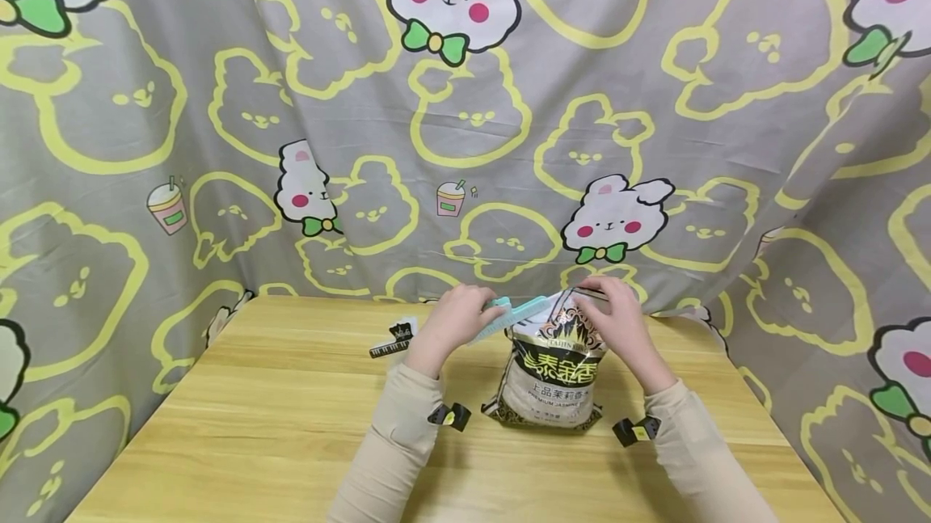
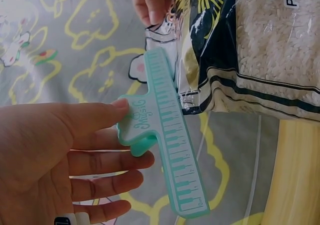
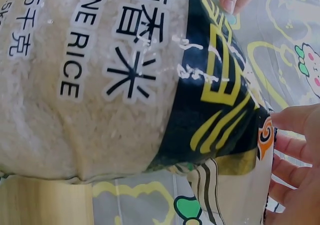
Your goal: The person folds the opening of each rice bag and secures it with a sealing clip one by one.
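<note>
A clear and black bag of jasmine rice stands upright on the table in the head view. My left hand pinches a teal bag clip by its tab, between thumb and fingers. The clip carries a piano-key print and the word Music. Its far end overlaps the bag's top corner in the left wrist view. At the bag's upper right, my right hand grips the folded top edge, thumb on the near side. The right wrist view shows its fingers along that edge.
Left of the bag, partly behind the left forearm, lies a black and white clip with a similar key print. The wooden table ends at a grey patterned curtain hanging behind and at both sides.
</note>
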The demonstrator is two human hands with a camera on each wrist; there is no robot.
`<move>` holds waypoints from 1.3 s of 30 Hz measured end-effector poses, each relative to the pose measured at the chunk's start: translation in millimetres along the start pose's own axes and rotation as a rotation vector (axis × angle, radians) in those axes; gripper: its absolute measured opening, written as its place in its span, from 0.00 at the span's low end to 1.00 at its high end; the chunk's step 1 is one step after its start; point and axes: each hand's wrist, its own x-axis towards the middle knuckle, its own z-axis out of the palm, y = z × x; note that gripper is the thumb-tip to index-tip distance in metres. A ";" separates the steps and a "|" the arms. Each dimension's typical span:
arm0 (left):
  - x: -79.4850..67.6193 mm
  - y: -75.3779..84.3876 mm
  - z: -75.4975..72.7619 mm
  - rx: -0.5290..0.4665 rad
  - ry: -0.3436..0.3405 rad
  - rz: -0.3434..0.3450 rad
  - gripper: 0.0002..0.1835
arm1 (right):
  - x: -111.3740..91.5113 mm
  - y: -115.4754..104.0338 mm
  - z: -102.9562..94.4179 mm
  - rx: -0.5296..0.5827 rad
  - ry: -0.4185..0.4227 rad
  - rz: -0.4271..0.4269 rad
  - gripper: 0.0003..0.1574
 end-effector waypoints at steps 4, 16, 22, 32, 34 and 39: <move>-0.3 -1.0 0.7 -0.019 0.001 0.002 0.15 | -0.6 3.0 -2.0 -0.012 0.006 -0.001 0.18; 1.1 -1.7 3.8 -0.067 0.010 0.030 0.15 | -2.9 4.9 -5.4 -0.010 0.023 0.000 0.18; 0.8 -2.4 5.4 -0.057 0.058 0.065 0.14 | -4.2 6.2 -4.8 -0.024 0.023 0.005 0.17; 0.7 1.2 7.3 0.095 0.193 0.111 0.14 | -5.9 5.3 -6.0 -0.026 0.015 0.030 0.18; 1.4 3.0 6.3 0.127 0.209 0.106 0.14 | -6.1 5.2 -6.1 -0.025 0.008 0.042 0.18; 2.7 7.7 4.4 0.153 0.216 0.089 0.14 | -5.8 3.7 -6.7 -0.023 0.012 0.042 0.17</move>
